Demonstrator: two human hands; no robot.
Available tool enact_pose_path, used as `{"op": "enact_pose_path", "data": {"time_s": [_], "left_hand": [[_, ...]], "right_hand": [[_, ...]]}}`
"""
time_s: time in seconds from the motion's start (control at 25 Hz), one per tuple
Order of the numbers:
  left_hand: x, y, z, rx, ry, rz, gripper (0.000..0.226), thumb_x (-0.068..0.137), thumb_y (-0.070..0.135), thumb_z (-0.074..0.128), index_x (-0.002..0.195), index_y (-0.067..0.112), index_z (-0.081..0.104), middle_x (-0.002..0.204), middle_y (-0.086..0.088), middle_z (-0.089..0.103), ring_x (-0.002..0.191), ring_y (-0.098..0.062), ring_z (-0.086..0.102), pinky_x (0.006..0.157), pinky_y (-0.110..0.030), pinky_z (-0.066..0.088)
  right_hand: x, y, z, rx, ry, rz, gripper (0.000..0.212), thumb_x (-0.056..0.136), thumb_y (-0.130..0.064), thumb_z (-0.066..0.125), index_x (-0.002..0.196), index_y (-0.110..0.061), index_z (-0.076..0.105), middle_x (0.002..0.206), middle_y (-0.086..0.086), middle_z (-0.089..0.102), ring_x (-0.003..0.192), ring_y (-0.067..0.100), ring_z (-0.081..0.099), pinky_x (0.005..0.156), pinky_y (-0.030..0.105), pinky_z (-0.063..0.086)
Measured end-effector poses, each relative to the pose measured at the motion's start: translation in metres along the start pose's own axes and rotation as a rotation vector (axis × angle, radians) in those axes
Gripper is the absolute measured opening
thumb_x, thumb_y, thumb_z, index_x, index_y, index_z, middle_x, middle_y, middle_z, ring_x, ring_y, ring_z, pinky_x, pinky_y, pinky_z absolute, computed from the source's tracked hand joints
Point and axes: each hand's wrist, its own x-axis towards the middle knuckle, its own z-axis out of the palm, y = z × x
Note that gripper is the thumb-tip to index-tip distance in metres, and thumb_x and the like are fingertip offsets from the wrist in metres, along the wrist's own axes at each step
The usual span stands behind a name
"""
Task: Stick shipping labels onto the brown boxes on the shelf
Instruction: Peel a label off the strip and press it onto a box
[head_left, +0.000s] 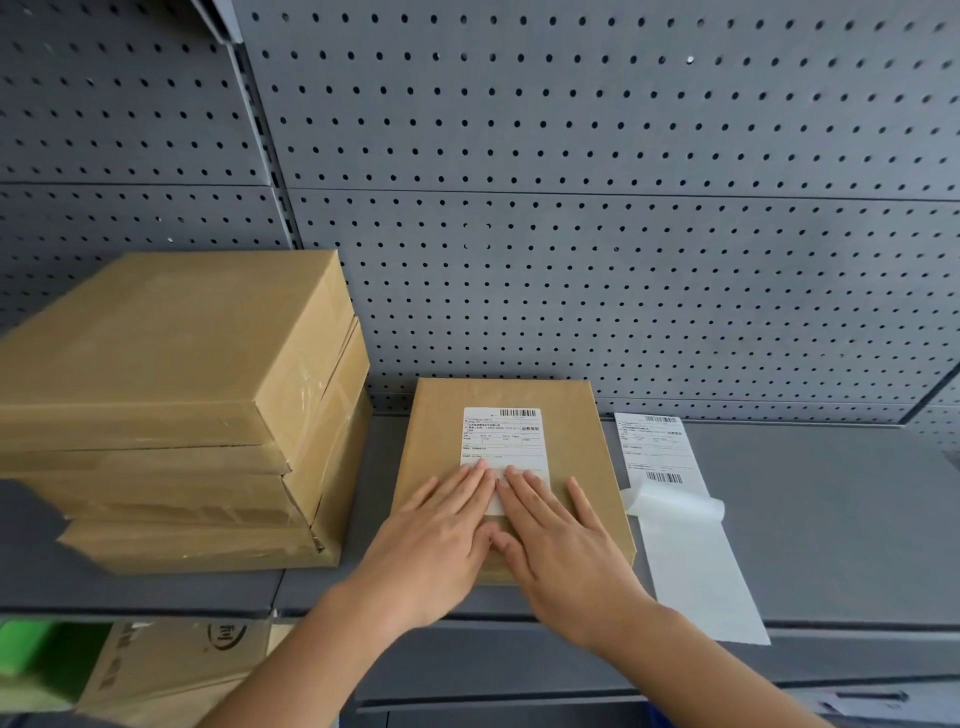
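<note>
A flat brown box (511, 467) lies on the grey shelf (810, 519), its far edge close to the perforated back panel (571, 208). A white shipping label (504, 441) sits on the top of this box, barcode toward the back panel. Both hands lie on the box, palms down with fingers stretched out and nothing gripped: the left hand (441, 535) and the right hand (556, 535) rest side by side, their fingertips touching at the near part of the label and covering its lower edge. To the left of the box stands a stack of brown boxes (176, 415), several high, the upper ones shifted a little out of line; none of their visible faces carries a label. To the right of the box, just beside it, a strip of label backing (685, 545) lies on the shelf with one more printed label (654, 447) at its far end; its near end hangs over the shelf's front edge, and a bit of the liner curls up midway. Below the shelf, to the left of the box, part of a printed carton (171, 665) shows.
</note>
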Motion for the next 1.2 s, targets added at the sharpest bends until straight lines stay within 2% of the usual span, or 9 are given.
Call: {"op": "enact_pose_path", "data": {"time_s": [0.24, 0.48, 0.64, 0.72, 0.8, 0.84, 0.92, 1.08, 1.2], "left_hand": [[-0.013, -0.014, -0.004, 0.024, -0.038, -0.156, 0.07, 0.097, 0.061, -0.006, 0.153, 0.024, -0.025, 0.16, 0.009, -0.032, 0.149, -0.006, -0.026, 0.126, -0.033, -0.007], [-0.019, -0.041, -0.004, -0.161, 0.009, -0.325, 0.078, 0.096, 0.064, 0.004, 0.156, 0.02, -0.021, 0.165, 0.007, -0.026, 0.152, -0.005, -0.019, 0.125, -0.028, -0.005], [-0.014, -0.037, -0.003, -0.703, 0.094, -0.462, 0.083, 0.099, 0.066, 0.028, 0.162, 0.025, -0.007, 0.17, 0.011, -0.003, 0.155, -0.007, 0.001, 0.125, -0.033, 0.008], [-0.008, -0.034, 0.0, -1.005, 0.13, -0.538, 0.082, 0.097, 0.065, 0.04, 0.162, 0.029, 0.005, 0.164, 0.013, 0.026, 0.151, -0.012, 0.027, 0.12, -0.035, 0.023], [-0.003, -0.033, 0.006, -1.202, 0.153, -0.596, 0.072, 0.095, 0.059, 0.053, 0.158, 0.033, 0.028, 0.149, 0.013, 0.052, 0.132, -0.011, 0.051, 0.108, -0.032, 0.039], [-0.001, -0.034, 0.01, -1.269, 0.158, -0.61, 0.062, 0.094, 0.056, 0.058, 0.15, 0.034, 0.042, 0.14, 0.014, 0.062, 0.123, -0.01, 0.059, 0.104, -0.032, 0.043], [0.0, -0.036, 0.015, -1.344, 0.176, -0.616, 0.048, 0.092, 0.05, 0.065, 0.137, 0.036, 0.057, 0.123, 0.015, 0.073, 0.115, -0.009, 0.066, 0.104, -0.036, 0.048], [-0.002, -0.029, 0.014, -1.404, 0.216, -0.625, 0.035, 0.094, 0.042, 0.067, 0.128, 0.036, 0.063, 0.117, 0.016, 0.075, 0.114, -0.009, 0.067, 0.103, -0.035, 0.047], [-0.003, -0.017, 0.004, -1.411, 0.234, -0.611, 0.036, 0.093, 0.046, 0.067, 0.128, 0.041, 0.061, 0.117, 0.021, 0.074, 0.118, -0.008, 0.064, 0.108, -0.039, 0.043]], "right_hand": [[-0.018, 0.03, 0.002, -0.042, 0.048, 0.099, 0.08, 0.097, -0.066, -0.007, 0.161, -0.023, 0.016, 0.167, -0.01, 0.008, 0.154, 0.009, 0.005, 0.12, 0.043, -0.002], [-0.031, 0.058, -0.013, -0.001, -0.013, 0.298, 0.089, 0.085, -0.071, -0.014, 0.16, -0.023, -0.006, 0.165, -0.013, -0.015, 0.151, 0.003, -0.015, 0.124, 0.032, -0.011], [-0.03, 0.066, -0.029, 0.39, 0.012, 0.465, 0.085, 0.095, -0.067, 0.024, 0.16, -0.021, -0.004, 0.168, -0.01, -0.008, 0.153, 0.003, -0.008, 0.119, 0.022, -0.004], [-0.027, 0.064, -0.035, 0.671, 0.021, 0.522, 0.082, 0.099, -0.057, 0.041, 0.16, -0.02, 0.001, 0.167, -0.009, 0.015, 0.152, 0.005, 0.018, 0.119, 0.02, 0.015], [-0.021, 0.063, -0.032, 0.856, 0.007, 0.576, 0.082, 0.098, -0.054, 0.05, 0.159, -0.017, 0.01, 0.14, -0.014, 0.052, 0.116, -0.001, 0.058, 0.094, 0.011, 0.045], [-0.018, 0.063, -0.029, 0.917, -0.007, 0.595, 0.083, 0.094, -0.058, 0.053, 0.159, -0.022, 0.015, 0.129, -0.017, 0.056, 0.104, -0.003, 0.061, 0.084, 0.013, 0.048], [-0.014, 0.064, -0.018, 0.997, -0.007, 0.618, 0.083, 0.089, -0.064, 0.057, 0.157, -0.033, 0.022, 0.131, -0.017, 0.061, 0.108, 0.006, 0.064, 0.089, 0.025, 0.053], [-0.013, 0.063, -0.016, 1.165, 0.009, 0.607, 0.041, 0.096, -0.048, 0.059, 0.136, -0.044, 0.049, 0.116, -0.02, 0.071, 0.105, 0.003, 0.068, 0.086, 0.027, 0.054], [-0.017, 0.064, -0.033, 1.245, 0.037, 0.601, 0.028, 0.097, -0.042, 0.061, 0.124, -0.043, 0.057, 0.109, -0.02, 0.075, 0.102, 0.004, 0.069, 0.086, 0.026, 0.052]]}}
